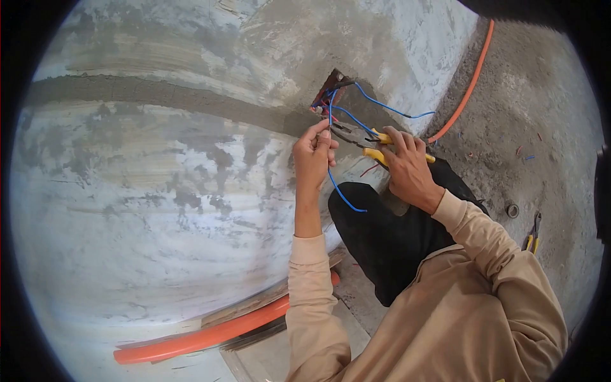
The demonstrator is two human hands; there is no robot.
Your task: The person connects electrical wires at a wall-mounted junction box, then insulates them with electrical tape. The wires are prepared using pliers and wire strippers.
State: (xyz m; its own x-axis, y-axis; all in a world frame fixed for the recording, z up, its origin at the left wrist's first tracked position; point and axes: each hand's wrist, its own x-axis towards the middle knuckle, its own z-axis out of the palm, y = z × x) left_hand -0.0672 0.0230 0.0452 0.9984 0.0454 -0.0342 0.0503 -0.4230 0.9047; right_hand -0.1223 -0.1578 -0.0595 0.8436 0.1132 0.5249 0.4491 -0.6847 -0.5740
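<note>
A recessed wall box (pixel 330 88) holds several blue and dark wires that come out of it. My left hand (pixel 313 153) is closed in a pinch on a blue wire (pixel 342 196), whose free end hangs below the fingers. To its right, my right hand (pixel 408 167) holds yellow-handled pliers (pixel 374 154). Their metal jaws point left, close to my left fingertips and the wires below the box. Whether the jaws touch a wire is too small to tell. Another blue wire (pixel 388 106) sticks out to the right of the box.
An orange conduit (pixel 468 92) runs along the floor at upper right; a second orange pipe (pixel 210 337) lies at the wall's foot, lower left, beside wooden boards. Yellow-handled cutters (pixel 533 237) and a small ring (pixel 512 210) lie on the rough floor (pixel 541 159) with wire scraps.
</note>
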